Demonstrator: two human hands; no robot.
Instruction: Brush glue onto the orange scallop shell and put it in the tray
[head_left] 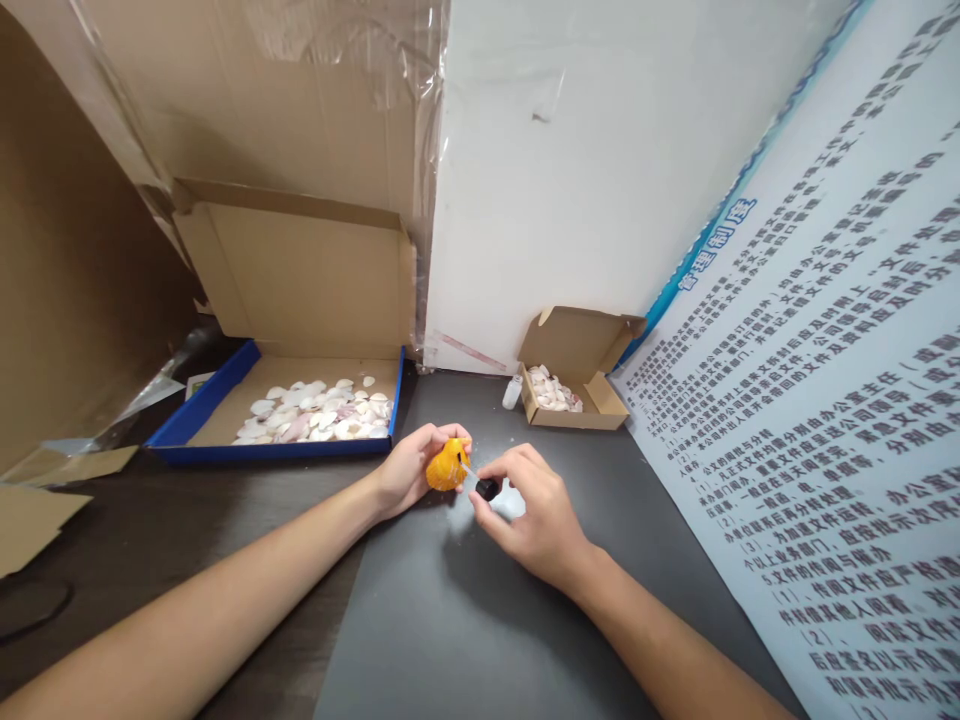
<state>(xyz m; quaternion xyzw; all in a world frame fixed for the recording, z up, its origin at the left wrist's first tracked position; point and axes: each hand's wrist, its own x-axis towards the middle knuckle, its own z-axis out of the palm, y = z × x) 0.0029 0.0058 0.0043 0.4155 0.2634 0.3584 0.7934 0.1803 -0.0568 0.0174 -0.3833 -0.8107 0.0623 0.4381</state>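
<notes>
An orange-yellow shell [444, 468] is held in my left hand [409, 472], its fingers closed around the far and left edges. My right hand [536, 510] pinches a small black cap [487, 489] between thumb and fingers. From the cap a thin pale stem reaches to the upper right part of the shell, where a small dark spot shows. Below and between the hands, a whitish patch lies on the dark grey mat [450, 640].
At the left, an open blue-edged box [270, 452] holds many pale shells [322, 410]. A smaller cardboard box [577, 420] with shells stands at the back right, beside a small clear bottle [512, 392]. Cardboard and a printed sheet [825, 400] wall the sides.
</notes>
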